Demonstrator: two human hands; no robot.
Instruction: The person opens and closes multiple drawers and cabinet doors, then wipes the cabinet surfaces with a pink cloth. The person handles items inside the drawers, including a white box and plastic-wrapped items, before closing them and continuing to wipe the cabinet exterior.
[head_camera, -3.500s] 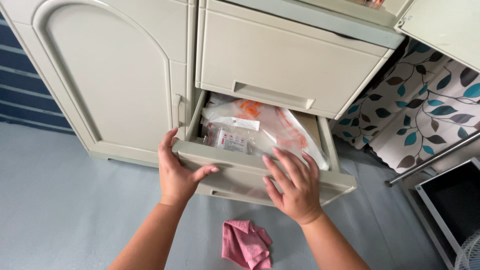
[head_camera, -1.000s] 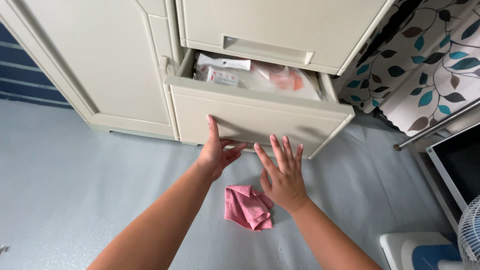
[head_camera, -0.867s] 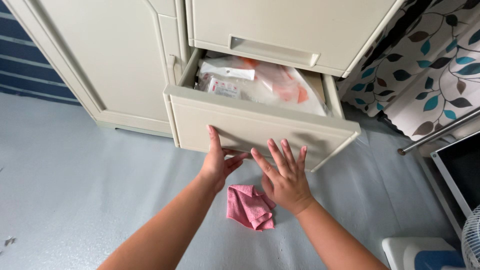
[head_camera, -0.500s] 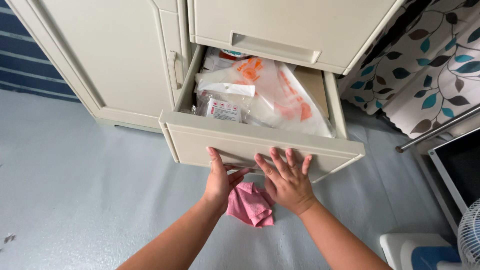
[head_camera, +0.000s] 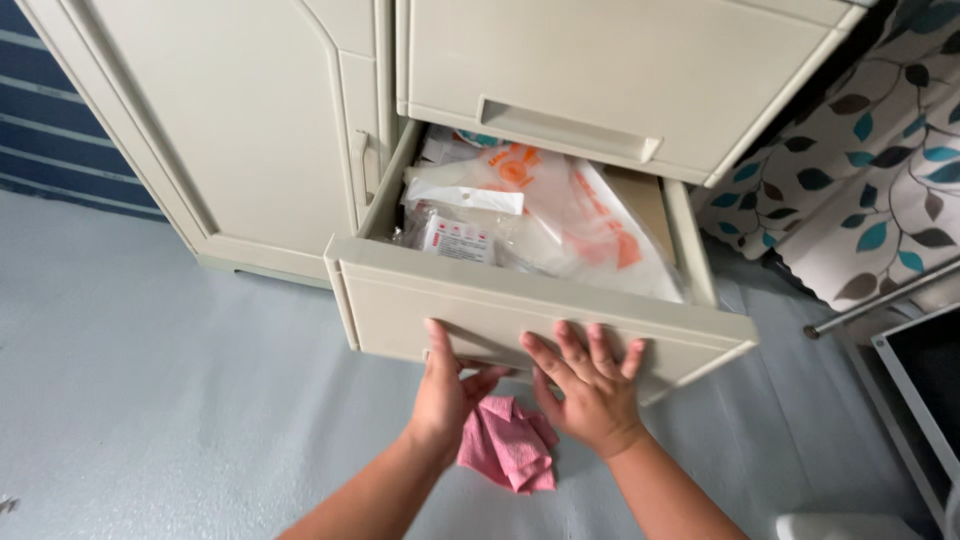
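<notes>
A cream plastic cabinet's bottom drawer (head_camera: 400, 305) stands pulled out. It holds clear plastic bags with orange print (head_camera: 560, 205) and small packets (head_camera: 455, 238). My left hand (head_camera: 447, 385) touches the drawer front from below, with its fingers hooked under the handle recess. Beside it, my right hand (head_camera: 592, 385) lies flat on the drawer front, fingers spread. A crumpled pink cloth (head_camera: 508, 443) lies on the grey floor just beneath and between both hands.
The cabinet door (head_camera: 230, 120) to the left and the upper drawer (head_camera: 600, 75) are closed. A leaf-patterned curtain (head_camera: 860, 170) hangs at the right, with a metal rod (head_camera: 880, 295) and a dark framed panel (head_camera: 925, 385) below it.
The drawer, partly pushed in a second ago, has slid further out toward me. Both hands have stayed on its front and come nearer, above the pink cloth.
</notes>
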